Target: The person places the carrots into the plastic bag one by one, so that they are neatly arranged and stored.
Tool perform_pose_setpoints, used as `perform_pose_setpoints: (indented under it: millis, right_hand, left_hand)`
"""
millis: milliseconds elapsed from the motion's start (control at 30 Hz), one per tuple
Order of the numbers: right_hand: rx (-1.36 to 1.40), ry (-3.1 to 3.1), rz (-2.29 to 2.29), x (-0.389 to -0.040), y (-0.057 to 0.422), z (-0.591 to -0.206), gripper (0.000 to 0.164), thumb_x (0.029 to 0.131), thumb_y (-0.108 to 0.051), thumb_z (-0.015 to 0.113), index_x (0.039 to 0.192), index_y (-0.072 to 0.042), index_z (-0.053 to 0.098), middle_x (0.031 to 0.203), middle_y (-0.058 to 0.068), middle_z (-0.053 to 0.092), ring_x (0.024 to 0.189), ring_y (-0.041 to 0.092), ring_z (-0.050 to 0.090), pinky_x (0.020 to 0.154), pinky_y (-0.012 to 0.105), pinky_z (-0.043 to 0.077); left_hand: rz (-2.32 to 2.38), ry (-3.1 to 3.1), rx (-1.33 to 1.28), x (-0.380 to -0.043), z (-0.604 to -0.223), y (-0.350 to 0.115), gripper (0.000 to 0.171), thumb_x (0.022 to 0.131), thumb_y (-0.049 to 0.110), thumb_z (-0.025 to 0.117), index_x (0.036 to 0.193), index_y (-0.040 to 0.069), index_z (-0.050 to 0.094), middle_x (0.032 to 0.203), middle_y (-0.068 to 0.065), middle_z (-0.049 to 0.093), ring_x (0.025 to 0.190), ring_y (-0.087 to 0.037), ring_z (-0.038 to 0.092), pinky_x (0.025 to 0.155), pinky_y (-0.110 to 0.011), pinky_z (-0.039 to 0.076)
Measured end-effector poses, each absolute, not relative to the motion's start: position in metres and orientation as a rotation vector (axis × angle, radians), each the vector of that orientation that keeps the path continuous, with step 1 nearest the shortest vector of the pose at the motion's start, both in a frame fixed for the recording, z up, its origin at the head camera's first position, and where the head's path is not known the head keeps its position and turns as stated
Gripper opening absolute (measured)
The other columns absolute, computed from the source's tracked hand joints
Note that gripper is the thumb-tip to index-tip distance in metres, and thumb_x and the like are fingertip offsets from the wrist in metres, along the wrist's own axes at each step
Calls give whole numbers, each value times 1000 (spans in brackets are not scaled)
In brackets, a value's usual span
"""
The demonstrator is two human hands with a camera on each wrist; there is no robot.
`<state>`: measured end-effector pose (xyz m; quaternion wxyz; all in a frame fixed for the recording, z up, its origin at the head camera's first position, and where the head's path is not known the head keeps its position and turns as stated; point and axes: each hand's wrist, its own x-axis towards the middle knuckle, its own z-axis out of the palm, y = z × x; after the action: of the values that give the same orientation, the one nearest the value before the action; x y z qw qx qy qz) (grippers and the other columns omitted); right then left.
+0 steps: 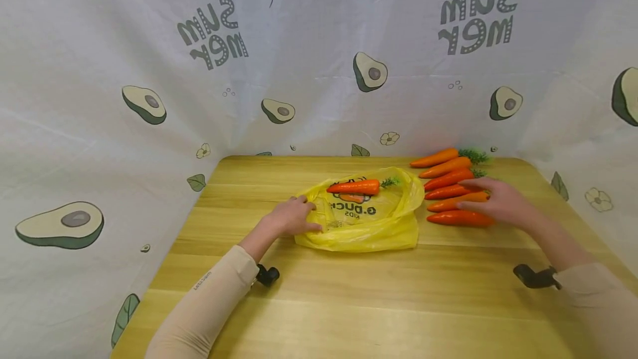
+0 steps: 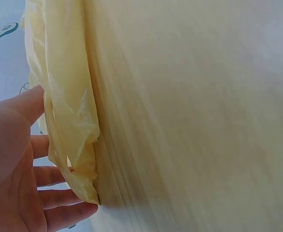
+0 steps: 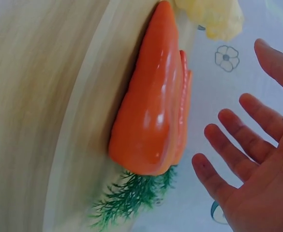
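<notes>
A yellow plastic bag [image 1: 369, 240] with a printed duck logo lies spread on the table, its mouth gaping upward. One orange carrot [image 1: 354, 187] with a green top lies inside the bag's mouth near the far rim. My left hand [image 1: 295, 216] rests at the bag's left edge, its thumb and extended fingers touching the yellow plastic [image 2: 68, 87]. To the right of the bag, several carrots [image 1: 456, 218] lie side by side, tips pointing left. Over their leafy ends is my right hand [image 1: 503, 204], fingers spread and holding nothing; the nearest carrot [image 3: 148, 111] lies beside it in the right wrist view.
The wooden table [image 1: 349, 303] ends at a rounded far edge close to a white curtain [image 1: 319, 43] printed with avocados. That curtain also hangs along both sides. Black wrist mounts [image 1: 535, 277] stick out from both forearms above the table.
</notes>
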<state>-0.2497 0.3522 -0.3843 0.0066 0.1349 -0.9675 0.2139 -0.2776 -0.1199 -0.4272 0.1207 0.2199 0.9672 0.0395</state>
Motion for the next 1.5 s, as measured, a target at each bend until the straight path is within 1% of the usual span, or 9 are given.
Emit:
perform_pose_setpoints:
  millis: [200, 433, 633, 767, 967, 1100, 1333, 1400, 1500]
  right_hand:
    - [424, -3021, 675, -244, 360, -388, 67, 90, -39, 75, 139, 3, 54, 132, 32, 59, 120, 50, 53, 97, 69, 39]
    - [391, -3067, 662, -240, 370, -396, 71, 90, -43, 74, 137, 7, 55, 136, 36, 54, 124, 57, 46, 97, 70, 38]
    - [405, -3023, 633, -239, 378, -403, 65, 89, -41, 75, 133, 5, 60, 130, 33, 59, 118, 51, 53, 95, 67, 41]
    - [409, -3008, 624, -239, 382, -408, 65, 88, -42, 76, 132, 4, 61, 129, 31, 59, 118, 50, 54, 95, 66, 41]
    - [388, -2992, 646, -236, 389, -414, 64, 87, -39, 78, 131, 5, 61, 130, 33, 57, 120, 53, 51, 96, 66, 40]
    - [368, -3014, 603, -236, 391, -415, 65, 87, -42, 77, 130, 4, 62, 132, 35, 55, 122, 55, 48, 97, 68, 38]
    - [360, -3052, 524, -236, 390, -415, 66, 87, -44, 76, 129, 5, 63, 132, 38, 55, 121, 58, 48, 96, 69, 39]
    - [375, -3052, 509, -237, 391, -416, 65, 87, -43, 77, 128, 5, 63, 130, 37, 57, 118, 57, 51, 95, 68, 41]
    - [400, -3026, 511, -240, 394, -417, 61, 86, -38, 79, 126, 6, 65, 120, 32, 63, 109, 50, 58, 90, 63, 46]
  left_hand:
    - [112, 2815, 644, -279, -430, -121, 72, 92, 64, 60, 147, 17, 53, 156, -14, 42, 141, -36, 43, 107, -54, 44]
    - [113, 2825, 652, -280, -432, -124, 72, 92, 64, 60, 146, 18, 53, 155, -14, 43, 141, -36, 43, 106, -55, 45]
    - [105, 2816, 652, -280, -432, -124, 73, 92, 65, 60, 147, 17, 53, 155, -14, 43, 141, -36, 44, 106, -55, 45]
    - [95, 2817, 634, -279, -432, -125, 73, 92, 64, 60, 147, 17, 52, 155, -14, 43, 141, -35, 43, 106, -54, 45]
    - [123, 2825, 661, -279, -432, -124, 71, 93, 63, 60, 146, 17, 53, 155, -14, 43, 143, -36, 42, 107, -55, 44]
    - [127, 2830, 671, -279, -431, -122, 71, 92, 63, 61, 146, 17, 54, 154, -14, 44, 142, -36, 42, 107, -55, 43]
    - [114, 2834, 674, -278, -431, -122, 70, 92, 62, 62, 145, 17, 55, 152, -14, 46, 140, -36, 44, 106, -54, 45]
    - [116, 2834, 669, -278, -430, -122, 70, 92, 62, 62, 145, 17, 54, 152, -14, 46, 140, -36, 44, 106, -54, 45]
    - [116, 2837, 669, -278, -430, -122, 71, 92, 62, 62, 146, 17, 54, 153, -14, 46, 141, -36, 43, 106, -54, 45]
